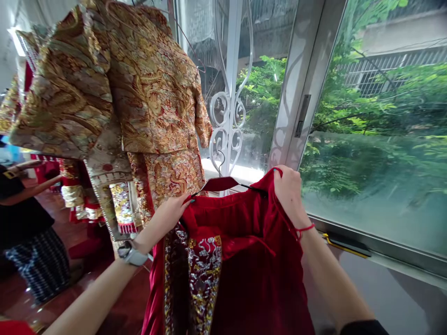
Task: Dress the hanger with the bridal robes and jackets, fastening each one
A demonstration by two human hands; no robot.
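Only got the head view here. The red garment (260, 288) is front and centre, opened out below a hanger (222, 184), with a silver-and-gold embroidered panel (205, 274) running down it. Left hand (169, 215) has the top edge pinched between thumb and fingers by one end of the hanger, and the right hand (289, 190) is closed around bunched cloth at the other. My guess is that gripping both ends spreads the top edge and shares the weight, so nothing sags off the hanger. Hook points up near the white scrollwork (223, 111), can't tell if it's caught on anything

Gold brocade jacket (157, 88) hangs beside it on the left, probably up high so the long stuff doesn't drag. A yellow and black tool, maybe a box cutter (345, 245), lies along the window's (377, 195) lower ledge. Over on the far left there's another person (24, 214) in a black top, one arm out towards more hanging clothes
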